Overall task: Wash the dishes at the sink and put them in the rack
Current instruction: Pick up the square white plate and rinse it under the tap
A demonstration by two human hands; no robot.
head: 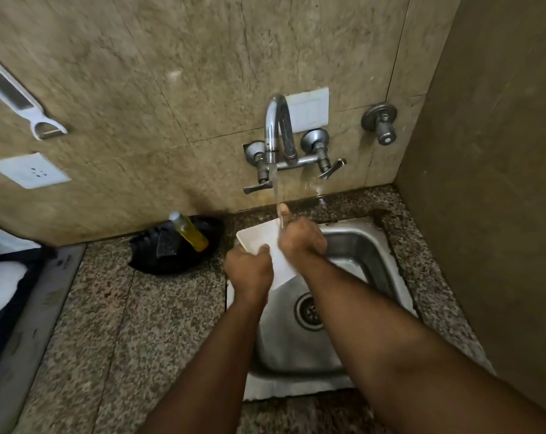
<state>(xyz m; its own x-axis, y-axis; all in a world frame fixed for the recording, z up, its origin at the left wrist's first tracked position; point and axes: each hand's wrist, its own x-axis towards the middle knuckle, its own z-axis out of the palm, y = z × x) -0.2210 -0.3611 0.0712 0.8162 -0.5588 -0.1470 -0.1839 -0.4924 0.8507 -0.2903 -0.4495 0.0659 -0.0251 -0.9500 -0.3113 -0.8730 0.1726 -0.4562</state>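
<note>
A white square plate (259, 234) is held over the steel sink (362, 245) under the running tap (276, 130). My left hand (249, 272) grips the plate's near left edge, thumb on top. My right hand (301, 238) lies over the plate's right side with fingers curled on it, and the water stream falls on that hand's far edge. The dish rack (2, 277) at the far left edge holds a white dish (1, 285).
A black tray (203, 260) on the speckled granite counter (124, 324) holds a yellow soap bottle (192, 231) and a dark sponge (167, 242). A side wall stands close on the right. A peeler (18, 98) hangs on the back wall.
</note>
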